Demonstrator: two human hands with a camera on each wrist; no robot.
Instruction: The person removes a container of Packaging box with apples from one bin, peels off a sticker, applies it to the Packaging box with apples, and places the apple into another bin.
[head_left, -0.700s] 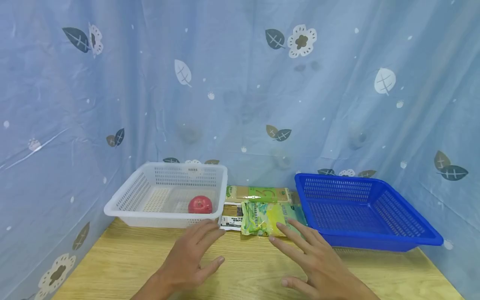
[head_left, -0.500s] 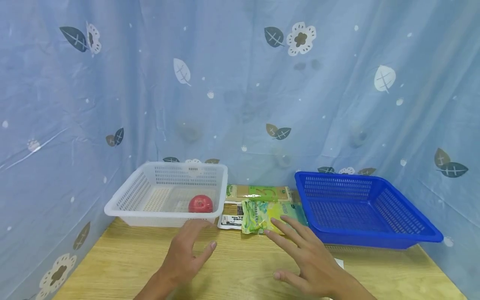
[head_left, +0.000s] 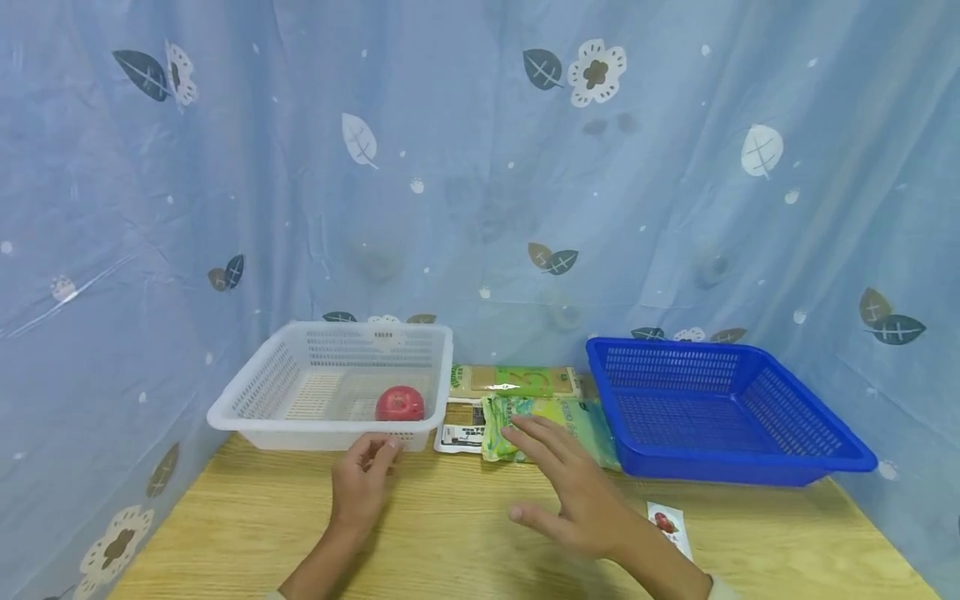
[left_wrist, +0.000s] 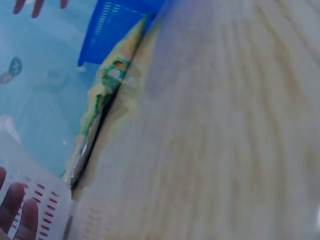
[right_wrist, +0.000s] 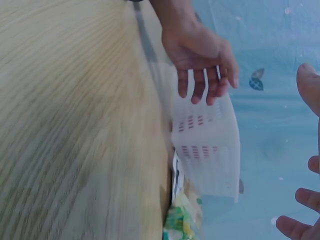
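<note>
White basket [head_left: 315, 437] with red fruit [head_left: 400, 403] inside is set at the left; its front has just been neared by the left hand [head_left: 362, 479], loosely bent, empty; nothing is held by the outspread right hand [head_left: 572, 492], so a grasp is seemingly awaited

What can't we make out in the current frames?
White packet, right part: head view, covered by the green-yellow packet.
Card, lower left: head view, hidden by the right forearm.
Right hand, most of palm: right wrist view, cut off by the right edge.
Left hand, palm: left wrist view, cut off by the lower left corner.
</note>
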